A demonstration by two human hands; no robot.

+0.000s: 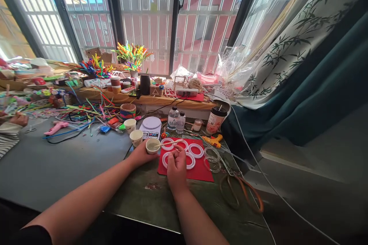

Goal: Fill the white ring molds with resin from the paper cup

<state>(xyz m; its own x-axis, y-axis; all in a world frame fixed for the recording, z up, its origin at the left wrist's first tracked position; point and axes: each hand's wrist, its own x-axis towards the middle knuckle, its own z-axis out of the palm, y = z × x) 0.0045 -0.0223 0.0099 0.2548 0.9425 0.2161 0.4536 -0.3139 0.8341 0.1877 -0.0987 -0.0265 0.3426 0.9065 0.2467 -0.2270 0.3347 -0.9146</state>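
Observation:
In the head view my left hand (pixel 140 155) is wrapped round a paper cup (pixel 153 150) that holds a cloudy liquid. A thin wooden stick (pixel 169 143) dips into this cup, and my right hand (pixel 177 164) pinches its outer part. Beneath my right hand lies a red sheet (pixel 201 176) bearing several white ring molds (pixel 196 151); the hand covers part of them. Two clear rings (pixel 212 160) overlap the sheet's right edge. Behind my left hand stand two more paper cups (pixel 136 136) beside a white kitchen scale (pixel 151 127).
Two clear bottles (pixel 173 118) and a lidded drink cup (pixel 216 120) stand behind the sheet. A yellow glue gun (pixel 213 141) and large scissors (pixel 241 187) lie right. At left are a pink glue gun (pixel 59 128), pipe cleaners (pixel 83 114) and another person's hand (pixel 19 119).

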